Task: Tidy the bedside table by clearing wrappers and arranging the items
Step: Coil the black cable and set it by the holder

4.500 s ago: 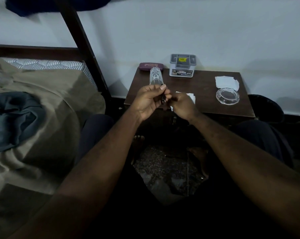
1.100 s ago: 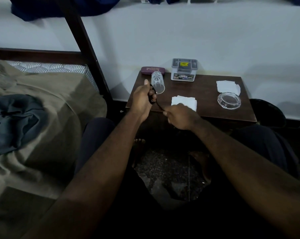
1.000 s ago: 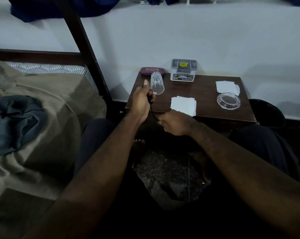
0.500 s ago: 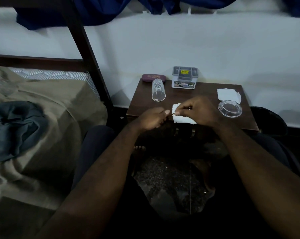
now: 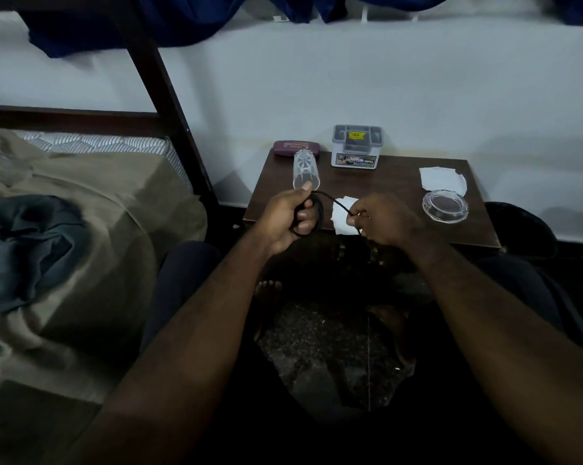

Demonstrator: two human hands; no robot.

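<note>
A thin black cord [image 5: 318, 214] is wound in loops round the fingers of my left hand [image 5: 292, 218], which grips the coil in front of the bedside table [image 5: 394, 179]. My right hand [image 5: 380, 221] pinches the free end of the cord, stretched between both hands. Behind them on the table lie a white paper [image 5: 342, 221], partly hidden by my right hand, and a clear drinking glass [image 5: 305, 171] standing upside down. A second white paper [image 5: 442, 179] lies at the right beside a clear glass ashtray [image 5: 445, 206].
A grey box [image 5: 356, 146] and a maroon case [image 5: 288, 148] sit at the table's back edge by the wall. A bed [image 5: 92, 209] with a dark post [image 5: 169, 105] stands at the left. A dark bin [image 5: 521, 229] stands right of the table.
My hands came together over the white paper half a second ago, then drew apart again. The cord now shows as a coil round my left fingers, its end pulled right.
</note>
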